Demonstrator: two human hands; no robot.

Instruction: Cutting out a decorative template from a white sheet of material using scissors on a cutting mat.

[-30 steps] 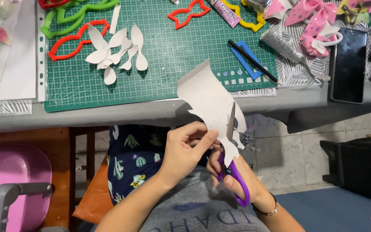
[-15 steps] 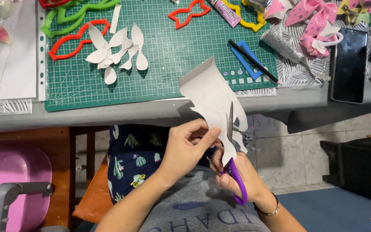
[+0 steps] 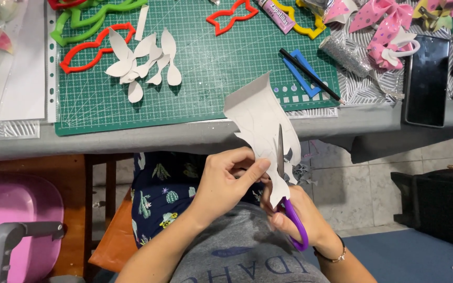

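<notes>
1. Scissors (image 3: 288,209) with purple handles sit lower centre of frame, held by right hand (image 3: 302,220), fingers through the loops; blades open a little, upper blade lying across the paper.
2. Left hand (image 3: 226,181) pinches grey-white paper sheet (image 3: 260,123) at its lower left edge, thumb and fingers closed on it.
3. Paper sheet is at centre of frame, held up over the lap, in front of the table edge; stiff, matte, jagged cut outline on its right side, small offcut bits hanging just beside the blades.
4. Sheet blocks part of the grey table edge (image 3: 132,139) and the mat's lower right corner.
5. Green cutting mat (image 3: 211,63) fills upper centre; gridded, flat.
6. White leaf-shaped paper cutouts (image 3: 142,63) piled upper left on the mat, overlapping.
7. Red plastic outline template (image 3: 87,50) touching the cutouts at left; green template (image 3: 95,15) above it; red bow-shaped template (image 3: 232,15) top centre; yellow one (image 3: 297,23) just beside it.
8. Black pencil (image 3: 310,76) lies diagonally over a blue stencil (image 3: 300,76), right side of the mat.
9. Glittery pink bows (image 3: 381,21) upper right; silver glitter roll (image 3: 347,55) near them.
10. Black phone (image 3: 425,81) at right, flat, screen dark.
11. Pink chair (image 3: 11,220) lower left, grey armrest.
12. Bracelet (image 3: 334,257) on right wrist.
</notes>
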